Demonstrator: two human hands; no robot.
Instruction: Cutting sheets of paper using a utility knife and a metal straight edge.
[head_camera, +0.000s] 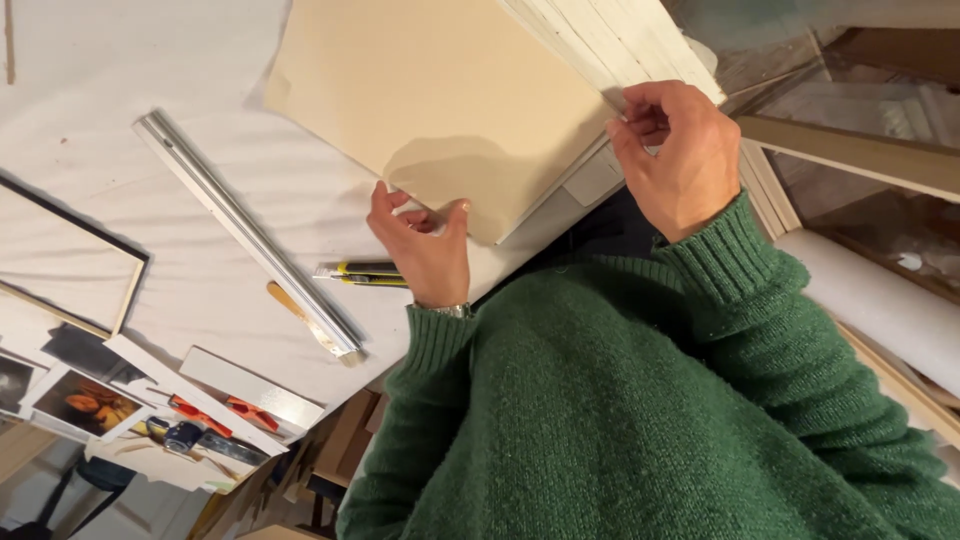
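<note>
card, a big cream sheet of board (440, 100), lies tilted over the white-covered counter (200, 230) with its near corner lifted off the edge. the left hand (425, 245) has its grip pinched on that corner, thumb on top and fingers curled beneath. the right hand (680, 160) is pressed closed on the sheet's right edge, beside a stack of pale boards (620, 40). the sheet looks light and fairly stiff, smooth enough to slide, and likely to crease if bent, so i judge two spread edges are the safest hold. a long metal ruler (240, 230) and a yellow utility knife (365, 272) lie near the left hand. the sheet's top is cut off by the frame, its underside is hidden, and how many sheets the right hand pinches cannot be told
</note>
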